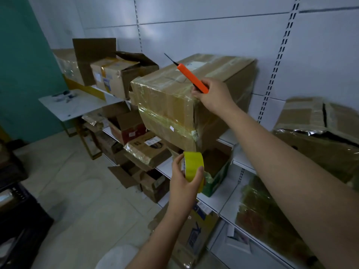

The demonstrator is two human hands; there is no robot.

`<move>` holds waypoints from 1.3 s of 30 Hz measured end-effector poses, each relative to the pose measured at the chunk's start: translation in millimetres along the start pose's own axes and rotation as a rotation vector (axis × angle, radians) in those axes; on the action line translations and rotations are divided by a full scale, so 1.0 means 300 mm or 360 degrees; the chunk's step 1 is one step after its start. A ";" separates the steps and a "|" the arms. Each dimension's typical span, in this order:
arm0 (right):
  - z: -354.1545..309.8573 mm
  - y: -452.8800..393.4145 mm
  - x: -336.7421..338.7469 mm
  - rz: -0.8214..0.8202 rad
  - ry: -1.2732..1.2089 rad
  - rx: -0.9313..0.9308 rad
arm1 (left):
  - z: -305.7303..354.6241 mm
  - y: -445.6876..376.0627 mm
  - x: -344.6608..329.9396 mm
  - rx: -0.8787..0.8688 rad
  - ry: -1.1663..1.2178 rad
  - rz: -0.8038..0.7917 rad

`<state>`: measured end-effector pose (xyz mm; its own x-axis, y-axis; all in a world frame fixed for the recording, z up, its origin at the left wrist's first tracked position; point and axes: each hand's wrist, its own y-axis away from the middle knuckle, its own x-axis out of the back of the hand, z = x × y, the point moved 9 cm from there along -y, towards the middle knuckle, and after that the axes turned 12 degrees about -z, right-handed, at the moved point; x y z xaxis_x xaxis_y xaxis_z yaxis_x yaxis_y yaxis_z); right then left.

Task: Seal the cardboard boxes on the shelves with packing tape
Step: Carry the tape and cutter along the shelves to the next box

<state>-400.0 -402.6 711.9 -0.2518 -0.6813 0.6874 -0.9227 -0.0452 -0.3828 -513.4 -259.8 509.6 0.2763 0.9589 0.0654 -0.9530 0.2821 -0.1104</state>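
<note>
A large cardboard box wrapped in yellowish tape stands on the white shelf, its near end jutting past the shelf edge. My right hand grips an orange utility knife with its dark blade pointing up and left, fingertips touching the box's top near corner. Below the box, my left hand holds a roll of yellow packing tape, thumb on its rim. A strip of tape seems to run from the roll up to the box's underside.
Open and taped boxes crowd the shelf to the left, with more on lower shelves. Another worn, taped box sits at right. A small white table stands by the teal wall. Dark crates stand on the floor at left.
</note>
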 end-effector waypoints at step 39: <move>-0.144 -0.077 -0.092 -0.0116 0.1595 0.0206 | 0.007 -0.164 -0.028 -0.0132 -0.0257 -0.0099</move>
<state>-384.4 -351.2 728.4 -0.3800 0.2505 0.8904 -0.9218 -0.1817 -0.3423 -469.0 -281.9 516.6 0.3046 0.9238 0.2320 -0.9193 0.3488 -0.1821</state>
